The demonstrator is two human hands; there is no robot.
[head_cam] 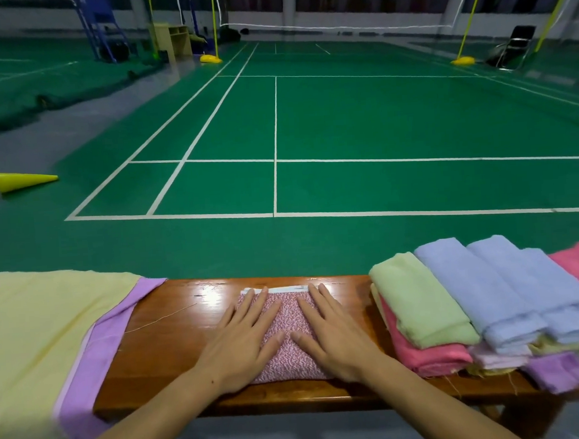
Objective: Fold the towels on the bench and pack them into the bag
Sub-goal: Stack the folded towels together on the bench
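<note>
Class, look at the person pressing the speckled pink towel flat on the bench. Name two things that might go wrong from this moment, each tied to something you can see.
1. The folded stack at the right overhangs the front edge of the bench; the purple piece may slip off.
2. Left hand and right hand only press flat on the speckled towel; its folds may spring open once released.

Head view, operator's body: left hand [243, 346] and right hand [336, 338] are bare, no gloves, rings or watch. Both forearms are bare up to the lower frame edge; no sleeve shows. Fingers [253, 309] are slender, with short, unpainted nails. Small dark mark near left wrist.
</note>
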